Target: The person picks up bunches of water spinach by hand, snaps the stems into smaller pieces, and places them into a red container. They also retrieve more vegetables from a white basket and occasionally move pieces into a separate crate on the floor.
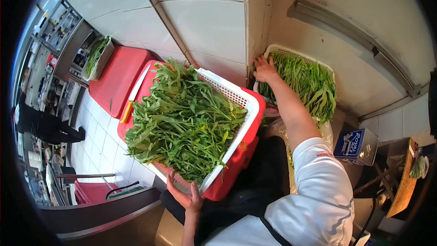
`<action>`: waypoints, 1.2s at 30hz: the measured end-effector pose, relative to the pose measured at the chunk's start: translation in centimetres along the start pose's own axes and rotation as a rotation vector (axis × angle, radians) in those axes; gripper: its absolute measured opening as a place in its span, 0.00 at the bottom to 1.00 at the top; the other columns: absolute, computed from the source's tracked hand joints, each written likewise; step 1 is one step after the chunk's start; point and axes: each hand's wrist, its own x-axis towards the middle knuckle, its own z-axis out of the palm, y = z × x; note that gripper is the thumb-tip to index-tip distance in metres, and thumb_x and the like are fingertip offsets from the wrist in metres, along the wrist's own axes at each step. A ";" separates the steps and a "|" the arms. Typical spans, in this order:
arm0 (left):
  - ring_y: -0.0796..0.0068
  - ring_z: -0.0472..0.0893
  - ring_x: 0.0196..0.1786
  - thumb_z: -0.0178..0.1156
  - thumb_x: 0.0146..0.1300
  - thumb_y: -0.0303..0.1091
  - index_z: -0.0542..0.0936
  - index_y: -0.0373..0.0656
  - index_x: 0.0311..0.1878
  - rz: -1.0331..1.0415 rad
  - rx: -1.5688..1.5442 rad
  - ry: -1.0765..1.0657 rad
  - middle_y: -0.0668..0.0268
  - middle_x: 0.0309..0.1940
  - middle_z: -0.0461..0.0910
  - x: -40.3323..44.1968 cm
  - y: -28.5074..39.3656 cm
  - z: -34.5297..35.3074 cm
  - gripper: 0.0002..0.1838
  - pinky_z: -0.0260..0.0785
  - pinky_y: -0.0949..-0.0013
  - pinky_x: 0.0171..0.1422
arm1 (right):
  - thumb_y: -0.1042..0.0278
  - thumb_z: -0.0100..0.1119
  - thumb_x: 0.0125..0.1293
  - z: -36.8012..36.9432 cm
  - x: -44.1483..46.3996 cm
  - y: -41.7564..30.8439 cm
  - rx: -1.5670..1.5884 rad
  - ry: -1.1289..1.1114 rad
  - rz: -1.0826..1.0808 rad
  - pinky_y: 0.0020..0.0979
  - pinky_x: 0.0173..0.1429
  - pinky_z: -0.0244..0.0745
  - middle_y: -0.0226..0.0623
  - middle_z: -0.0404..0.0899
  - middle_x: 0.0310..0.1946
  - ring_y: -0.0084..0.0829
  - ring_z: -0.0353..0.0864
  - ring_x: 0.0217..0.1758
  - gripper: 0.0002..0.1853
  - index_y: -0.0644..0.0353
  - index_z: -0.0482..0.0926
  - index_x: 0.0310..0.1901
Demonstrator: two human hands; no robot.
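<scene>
A white basket (248, 109) heaped with long leafy greens (186, 118) sits tilted in the middle on a red surface. My left hand (187, 198) is at its near edge, thumb and fingers apart, palm turned up beside the rim. My right arm reaches forward to a second white basket (330, 66), also full of greens (302, 82). There my right hand (265, 69) rests at the left rim with its fingers spread. A knife (136, 89) with a yellow handle lies left of the middle basket.
Another basket of greens (102, 61) stands behind a red block (120, 70) at the back left. A person in dark clothes (45, 120) is at the far left. At the right are a blue-and-white tin (357, 146) and a wooden board (404, 182). Tiled walls rise behind.
</scene>
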 end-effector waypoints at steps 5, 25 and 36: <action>0.53 0.64 0.73 0.66 0.63 0.36 0.56 0.31 0.76 -0.001 -0.014 0.017 0.47 0.69 0.66 -0.1 -0.1 0.3 0.43 0.49 0.53 0.79 | 0.48 0.52 0.72 0.4 -3.0 3.4 -0.063 -0.094 -0.152 0.58 0.82 0.44 0.39 0.68 0.71 0.39 0.57 0.80 0.26 0.60 0.78 0.60; 0.51 0.70 0.68 0.69 0.60 0.35 0.63 0.32 0.72 0.120 0.038 0.075 0.49 0.64 0.72 0.1 -1.2 0.5 0.40 0.56 0.54 0.75 | 0.66 0.59 0.63 0.6 -9.5 -1.0 -0.073 0.313 -0.265 0.67 0.78 0.45 0.40 0.79 0.56 0.42 0.68 0.71 0.11 0.57 0.85 0.44; 0.43 0.69 0.67 0.70 0.56 0.34 0.71 0.35 0.66 0.143 0.079 0.083 0.51 0.61 0.75 0.4 -0.9 -0.1 0.34 0.58 0.49 0.75 | 0.66 0.66 0.64 -13.2 -25.8 -18.4 0.798 0.322 -0.267 0.38 0.47 0.79 0.42 0.85 0.35 0.41 0.86 0.41 0.08 0.60 0.84 0.42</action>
